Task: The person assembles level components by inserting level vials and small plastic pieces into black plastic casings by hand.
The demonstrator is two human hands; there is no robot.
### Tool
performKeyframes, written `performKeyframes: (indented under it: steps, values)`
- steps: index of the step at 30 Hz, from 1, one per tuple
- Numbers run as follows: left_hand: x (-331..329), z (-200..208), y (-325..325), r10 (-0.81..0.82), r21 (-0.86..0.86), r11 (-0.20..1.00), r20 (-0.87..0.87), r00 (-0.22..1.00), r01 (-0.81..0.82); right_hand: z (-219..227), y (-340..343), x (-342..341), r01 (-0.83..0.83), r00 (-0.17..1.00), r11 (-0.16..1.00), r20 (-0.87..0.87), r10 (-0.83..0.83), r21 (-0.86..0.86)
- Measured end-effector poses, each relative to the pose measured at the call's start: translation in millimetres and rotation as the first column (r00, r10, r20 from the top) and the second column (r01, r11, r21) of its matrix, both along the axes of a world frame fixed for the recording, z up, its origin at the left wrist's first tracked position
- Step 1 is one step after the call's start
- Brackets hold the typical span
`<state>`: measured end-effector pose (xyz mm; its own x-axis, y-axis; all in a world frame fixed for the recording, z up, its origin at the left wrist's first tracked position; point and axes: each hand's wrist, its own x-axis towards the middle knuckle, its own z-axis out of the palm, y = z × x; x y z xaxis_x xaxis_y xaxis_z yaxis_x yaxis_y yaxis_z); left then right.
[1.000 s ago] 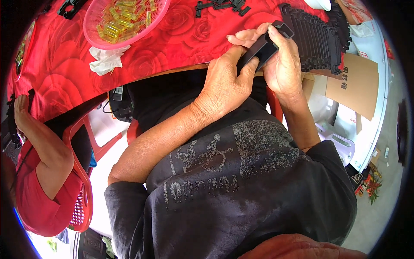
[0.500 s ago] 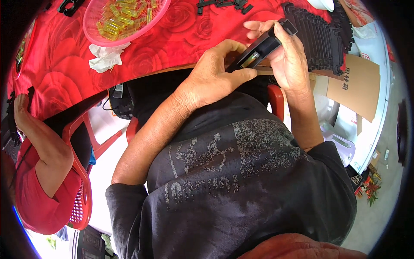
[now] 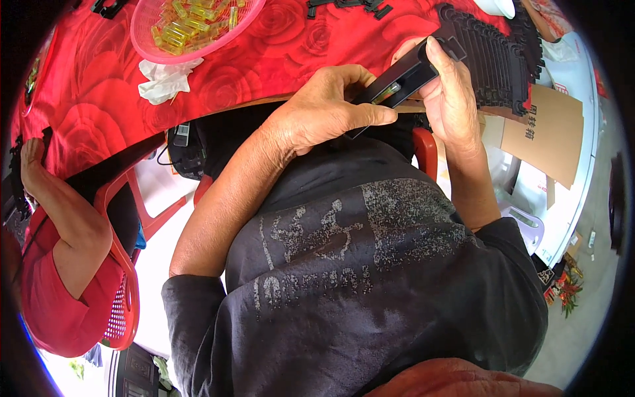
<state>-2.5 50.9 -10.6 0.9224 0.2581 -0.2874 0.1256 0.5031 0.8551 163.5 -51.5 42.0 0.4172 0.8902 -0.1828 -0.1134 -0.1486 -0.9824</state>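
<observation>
A black spirit level [image 3: 418,71] is held slantwise between both hands, just past the table's near edge. In its side opening sits a yellow-green bubble vial [image 3: 387,93]. My left hand [image 3: 324,109] grips the lower end, with the thumb stretched along the near side and the other fingertips hidden behind the body. Around the upper end closes my right hand [image 3: 453,99], its thumb lying on the near face near the tip. Most of the right fingers are hidden behind the level.
A pink basket [image 3: 178,61] of yellow vials [image 3: 188,28] stands on the red rose-patterned tablecloth [image 3: 231,86], beside crumpled white tissue [image 3: 165,81]. Black level bodies [image 3: 486,63] lie in rows at right; small black parts [image 3: 350,5] lie farther back. Another person's arm [image 3: 66,215] is at left.
The level has turned slightly in my hands, showing more of its broad face. My right fingers have drawn in behind it, and my left hand has shifted a little.
</observation>
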Motion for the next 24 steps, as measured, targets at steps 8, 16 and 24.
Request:
performKeyframes:
  steps: [8,16,24]
  values:
    - [-1.2,-0.3,0.6,0.0,-0.009,1.0,-0.032,0.999,0.0,-3.8,1.0,-2.2,0.04,0.999,0.998,-0.014,-0.041,-0.043]
    - [-7.4,9.2,-0.2,-0.063,0.018,0.998,-0.107,0.992,0.065,-5.4,0.8,2.6,0.023,0.997,0.999,-0.07,-0.025,-0.038]
    - [-9.5,-2.9,-9.2,0.077,0.022,0.997,0.058,0.995,-0.078,-14.0,1.1,9.6,-0.004,0.989,1.0,-0.148,0.004,0.001]
